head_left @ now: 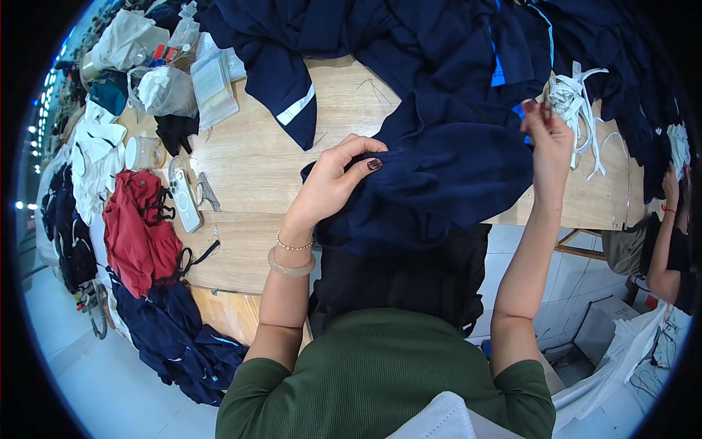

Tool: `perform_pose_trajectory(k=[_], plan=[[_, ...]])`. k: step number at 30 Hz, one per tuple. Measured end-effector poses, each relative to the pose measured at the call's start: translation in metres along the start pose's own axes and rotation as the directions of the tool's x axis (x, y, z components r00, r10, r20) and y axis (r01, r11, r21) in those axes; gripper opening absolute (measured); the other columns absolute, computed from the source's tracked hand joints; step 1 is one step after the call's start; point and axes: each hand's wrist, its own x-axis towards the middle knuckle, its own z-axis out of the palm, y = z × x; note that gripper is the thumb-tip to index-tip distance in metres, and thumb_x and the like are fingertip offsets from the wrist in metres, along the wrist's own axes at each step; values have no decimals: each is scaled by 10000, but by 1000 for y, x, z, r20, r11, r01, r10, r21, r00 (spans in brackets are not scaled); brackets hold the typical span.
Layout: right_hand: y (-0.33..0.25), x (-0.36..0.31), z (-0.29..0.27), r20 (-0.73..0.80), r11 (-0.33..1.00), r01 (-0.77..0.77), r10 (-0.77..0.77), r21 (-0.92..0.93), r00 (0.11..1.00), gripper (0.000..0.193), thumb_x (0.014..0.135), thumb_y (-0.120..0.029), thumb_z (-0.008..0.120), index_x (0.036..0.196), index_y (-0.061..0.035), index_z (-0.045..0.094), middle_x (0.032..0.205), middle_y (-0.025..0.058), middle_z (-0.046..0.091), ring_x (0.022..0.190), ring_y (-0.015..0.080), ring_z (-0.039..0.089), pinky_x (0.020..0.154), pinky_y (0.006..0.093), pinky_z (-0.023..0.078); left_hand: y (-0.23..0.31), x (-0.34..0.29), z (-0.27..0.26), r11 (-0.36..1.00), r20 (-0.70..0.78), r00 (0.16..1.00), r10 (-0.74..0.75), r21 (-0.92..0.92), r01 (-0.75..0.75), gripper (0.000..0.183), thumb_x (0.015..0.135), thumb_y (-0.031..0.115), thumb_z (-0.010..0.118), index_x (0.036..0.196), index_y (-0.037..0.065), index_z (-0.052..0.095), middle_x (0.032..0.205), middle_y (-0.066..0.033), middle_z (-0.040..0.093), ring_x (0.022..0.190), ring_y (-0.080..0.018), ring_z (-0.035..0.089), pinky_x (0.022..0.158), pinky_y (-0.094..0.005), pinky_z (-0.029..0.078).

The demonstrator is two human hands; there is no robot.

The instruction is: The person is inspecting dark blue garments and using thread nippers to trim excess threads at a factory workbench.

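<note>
White cloth (447,421), foremost; left hand (329,181), pinching navy garment (461,172); right hand (550,143), fingers curled, blurred, grip unclear.

Fisheye view under bright, cool light.
Lights (51,77) glow at far left; the table (241,175) is fairly evenly lit; the right hand (550,139) is slightly blurred; straight edges bend toward the black rim.

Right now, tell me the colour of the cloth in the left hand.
The cloth is dark navy blue; the head view shows it.
</note>
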Motion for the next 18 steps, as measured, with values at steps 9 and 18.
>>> perform_pose_trajectory(k=[9, 18], plan=[[-18, -32, 80, 546, 990, 138, -104, -21, 831, 232, 786, 35, 688, 1016, 3, 680, 783, 42, 658, 717, 114, 618, 661, 258, 478, 12, 14, 9, 984, 1, 1000, 19, -179, -19, 216, 886, -1, 647, 1084, 14, 564, 945, -45, 661, 854, -93, 595, 803, -235, 464], [-19, -20, 64, 284, 982, 20, -74, 189, 956, 112, 892, 12, 622, 991, 56, 646, 837, 38, 662, 820, 76, 611, 767, 229, 487, 23, 14, 7, 992, 26, 998, -50, -115, 53, 289, 856, -70, 640, 1102, 19, 518, 953, -66, 655, 912, -93, 610, 723, -202, 507]])
